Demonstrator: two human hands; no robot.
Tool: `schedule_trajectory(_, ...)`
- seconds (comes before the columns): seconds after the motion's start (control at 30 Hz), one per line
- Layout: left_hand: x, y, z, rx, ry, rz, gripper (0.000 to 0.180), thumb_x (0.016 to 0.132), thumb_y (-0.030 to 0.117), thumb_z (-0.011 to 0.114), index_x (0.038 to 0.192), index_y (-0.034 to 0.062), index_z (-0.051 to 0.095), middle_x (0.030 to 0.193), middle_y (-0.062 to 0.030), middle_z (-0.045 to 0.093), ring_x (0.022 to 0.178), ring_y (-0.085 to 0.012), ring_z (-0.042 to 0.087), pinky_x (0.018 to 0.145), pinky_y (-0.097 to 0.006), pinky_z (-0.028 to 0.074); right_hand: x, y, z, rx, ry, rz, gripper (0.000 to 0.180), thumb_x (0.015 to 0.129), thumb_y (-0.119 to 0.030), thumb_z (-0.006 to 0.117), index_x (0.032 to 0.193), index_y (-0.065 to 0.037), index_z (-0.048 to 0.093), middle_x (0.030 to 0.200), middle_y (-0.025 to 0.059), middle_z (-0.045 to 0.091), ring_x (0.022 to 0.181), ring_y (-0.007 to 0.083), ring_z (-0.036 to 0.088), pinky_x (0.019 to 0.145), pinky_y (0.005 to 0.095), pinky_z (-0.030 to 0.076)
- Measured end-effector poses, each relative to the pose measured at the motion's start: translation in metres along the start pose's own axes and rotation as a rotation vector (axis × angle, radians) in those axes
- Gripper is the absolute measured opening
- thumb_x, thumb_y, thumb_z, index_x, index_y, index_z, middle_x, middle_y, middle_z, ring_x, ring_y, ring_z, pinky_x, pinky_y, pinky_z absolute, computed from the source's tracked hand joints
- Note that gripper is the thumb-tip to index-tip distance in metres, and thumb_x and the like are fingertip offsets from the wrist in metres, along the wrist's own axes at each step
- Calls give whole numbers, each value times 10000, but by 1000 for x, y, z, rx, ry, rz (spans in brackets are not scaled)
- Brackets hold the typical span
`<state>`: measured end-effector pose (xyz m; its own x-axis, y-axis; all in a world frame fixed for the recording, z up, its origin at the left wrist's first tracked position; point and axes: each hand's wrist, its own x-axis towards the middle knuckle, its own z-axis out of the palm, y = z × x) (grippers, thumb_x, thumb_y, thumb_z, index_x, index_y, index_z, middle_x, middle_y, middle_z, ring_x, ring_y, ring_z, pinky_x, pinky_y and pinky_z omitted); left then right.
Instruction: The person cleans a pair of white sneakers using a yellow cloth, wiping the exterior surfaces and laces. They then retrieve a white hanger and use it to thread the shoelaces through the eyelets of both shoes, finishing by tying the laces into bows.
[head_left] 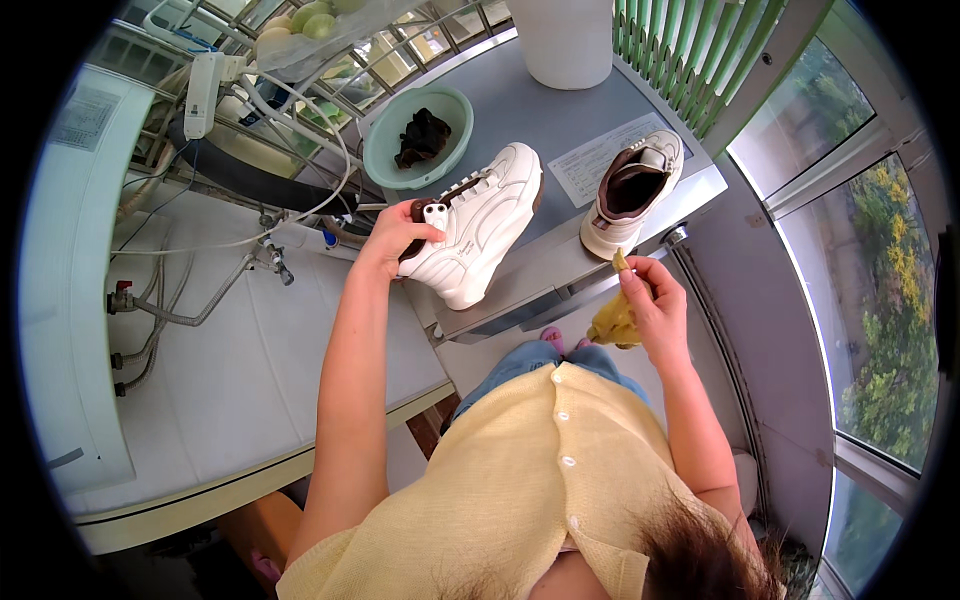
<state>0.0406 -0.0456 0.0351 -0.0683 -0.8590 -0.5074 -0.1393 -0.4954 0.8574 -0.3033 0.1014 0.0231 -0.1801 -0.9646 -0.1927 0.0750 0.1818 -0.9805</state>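
While the right grip (pixel 655 308) pinches hanging yellow cloth (pixel 614 322), the left grip (pixel 393 237) clamps a white shoe (pixel 484 232) by its collar.

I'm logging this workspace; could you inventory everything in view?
Sneakers: 2, white, left hand and cabinet
Yellow cloth: 1, yellow, right hand
Cabinet: 1, grey, centre
Basin: 1, pale green, on cabinet
Crumpled item: 1, dark, in basin
Container: 1, white, on cabinet
Printed sheet: 1, white, on cabinet
Power strip: 1, white, upper left
Black tube: 1, black, upper left
Braided hoses: several, grey, left
Counter: 1, white, left
Slats: several, green, upper right
Windows: several, foliage outside, right
Knit top: 1, pale yellow, lower centre
Hands: 2, bare, centre
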Motion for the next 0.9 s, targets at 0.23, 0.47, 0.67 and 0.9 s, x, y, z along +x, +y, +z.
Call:
schedule_trajectory(0.23,7,-1,37,452,142,242,532,611,-22,755,1132,-13,648,976,-75,697,855,-178,658,793,-304,515,-4,-89,-40,59,193,-270,210,961,-182,645,1081,-9,642,838,-43,585,724,23,482,607,176,393)
schedule_trajectory(0.47,-35,16,136,1248,336,936,632,750,236,755,1331,121,535,1460,-214,361,1289,-398,430,1000,-438,444,11,-131,-85,72,422,-416,226,955,-201,652,1091,-21,652,830,-50,576,644,-2,428,504,163,322)
schedule_trajectory(0.67,4,9,233,868,-64,598,516,750,230,794,1217,92,622,1299,-197,520,1101,-363,591,904,-407,511,22,-132,-84,82,399,-436,238,949,-206,655,1092,-16,650,852,-43,597,652,4,434,526,172,345)
schedule_trajectory(0.9,28,-6,164,-232,-341,165,326,845,85,722,1140,-30,644,1045,-122,687,923,-205,668,803,-346,552,23,-122,-105,141,492,-350,223,946,-217,654,1078,-37,653,845,-45,585,640,4,425,512,178,326)
